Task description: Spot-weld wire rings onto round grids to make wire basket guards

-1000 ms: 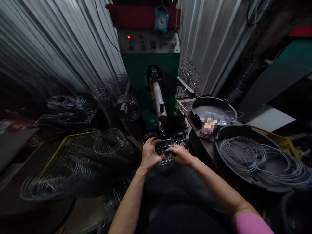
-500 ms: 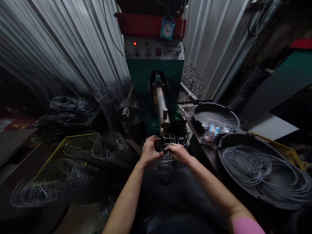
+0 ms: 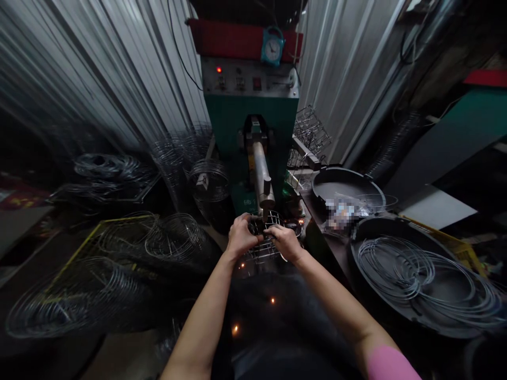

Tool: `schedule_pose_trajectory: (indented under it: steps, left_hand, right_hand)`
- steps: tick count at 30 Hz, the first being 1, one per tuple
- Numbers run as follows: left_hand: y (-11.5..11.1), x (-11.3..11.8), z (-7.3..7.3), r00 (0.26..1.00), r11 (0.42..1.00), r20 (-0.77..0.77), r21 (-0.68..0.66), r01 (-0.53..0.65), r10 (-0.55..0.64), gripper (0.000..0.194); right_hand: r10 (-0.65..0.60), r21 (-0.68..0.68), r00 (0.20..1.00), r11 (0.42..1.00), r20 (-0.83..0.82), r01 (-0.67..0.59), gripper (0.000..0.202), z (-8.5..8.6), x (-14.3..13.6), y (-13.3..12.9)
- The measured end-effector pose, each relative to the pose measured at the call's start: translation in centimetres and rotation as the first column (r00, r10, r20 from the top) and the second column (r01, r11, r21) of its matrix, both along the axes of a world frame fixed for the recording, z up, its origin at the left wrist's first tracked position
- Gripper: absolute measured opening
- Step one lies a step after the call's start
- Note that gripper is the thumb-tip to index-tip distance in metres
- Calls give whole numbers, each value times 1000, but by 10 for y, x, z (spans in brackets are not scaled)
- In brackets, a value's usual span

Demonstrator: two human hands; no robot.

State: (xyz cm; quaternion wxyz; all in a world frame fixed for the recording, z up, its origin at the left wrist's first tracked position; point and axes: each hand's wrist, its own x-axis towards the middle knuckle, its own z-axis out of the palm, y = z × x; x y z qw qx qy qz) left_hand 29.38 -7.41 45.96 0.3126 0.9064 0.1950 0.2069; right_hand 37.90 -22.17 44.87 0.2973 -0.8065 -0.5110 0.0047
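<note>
A wire basket [image 3: 262,253] is under the tip of the metal arm [image 3: 262,174] of a green machine [image 3: 222,121]. My left hand [image 3: 242,236] grips the basket's left side, thumb and fingers curled on the wires. On the right side, my right hand [image 3: 284,241] pinches the wires with its fingers closed. The machine's electrode tip comes down between both hands onto the basket. Small orange sparks [image 3: 272,301] glow below the hands and to the right of the basket.
Coils of wire rings [image 3: 176,236] lie at the left by a yellow crate [image 3: 85,245]. On the right are a round black tray [image 3: 348,184] and a larger one [image 3: 400,227] holding wire rings [image 3: 407,269]. A blue clock [image 3: 272,46] hangs on the machine.
Orange sparks have appeared around the basket and below the hands. Both hands and the basket have shifted slightly up and left, and the basket is tilted differently.
</note>
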Motion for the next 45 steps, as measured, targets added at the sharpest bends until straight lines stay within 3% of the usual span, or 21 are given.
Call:
schedule_pose_trajectory:
  steps: [7, 10, 13, 15, 17, 19, 22, 25, 27, 29, 33, 35, 37, 39, 41, 43, 45]
  left_hand:
    - [-2, 4, -1, 999, 999, 20, 2, -33, 33, 50]
    - [-3, 4, -2, 998, 998, 29, 6, -62, 62, 48]
    - [2, 9, -1, 992, 992, 16, -30, -122, 123, 50]
    - [6, 14, 0, 990, 989, -5, -57, -138, 138, 51]
    - [9, 18, 3, 990, 988, -23, -68, -140, 139, 52]
    - [10, 22, 6, 990, 988, -35, -65, -140, 138, 53]
    - [13, 23, 8, 992, 990, -25, -54, -127, 126, 52]
    - [23, 16, -3, 998, 995, 47, -94, -37, 41, 66]
    - [31, 5, -23, 993, 984, 120, -178, 24, -2, 91]
    - [35, -6, -49, 986, 951, 160, -310, 0, 52, 108]
    - [31, -18, -96, 967, 817, 177, -574, -53, 186, 96]
    - [26, -17, -106, 949, 763, 212, -644, -45, 234, 88]
    - [23, -16, -106, 934, 720, 240, -694, -27, 266, 86]
    - [21, -18, -100, 930, 691, 236, -722, -25, 281, 86]
    - [19, -27, -93, 940, 687, 211, -726, -32, 267, 87]
    - [13, -40, -86, 953, 698, 194, -715, -23, 231, 90]
    - [4, -55, -81, 964, 713, 188, -701, -4, 190, 94]
  right_hand:
    - [-26, 30, 998, 999, -49, 27, 33, -2, 4, 5]
    - [-49, 111, 994, 992, -98, 60, 30, -1, 2, 1]
    - [-129, 292, 965, 936, -227, 194, 31, -1, 2, -7]
    - [-208, 332, 896, 876, -393, 349, 34, -8, 2, -18]
    - [-272, 274, 777, 828, -568, 490, 33, -23, -1, -33]
    - [-288, 222, 688, 804, -666, 552, 32, -47, -10, -53]
    - [-296, 227, 700, 804, -649, 550, 30, -89, -30, -87]
    - [-333, 166, 660, 802, -673, 574, 21, -119, -43, -113]
    - [-286, 168, 540, 748, -792, 642, 20, -125, -41, -120]
    - [-162, 156, 348, 669, -923, 727, 22, -121, -33, -119]
    - [102, 25, -44, 595, -994, 803, 14, -99, -17, -112]
    - [195, -33, -182, 591, -964, 806, 6, -88, -14, -109]
    - [256, -59, -261, 600, -931, 798, 3, -77, -13, -108]
    - [267, -30, -243, 615, -933, 788, 5, -69, -14, -107]
    - [191, 42, -102, 628, -976, 777, 11, -66, -16, -108]
    - [20, 138, 164, 645, -986, 752, 16, -71, -20, -112]
    - [-173, 212, 450, 701, -876, 682, 16, -83, -25, -118]
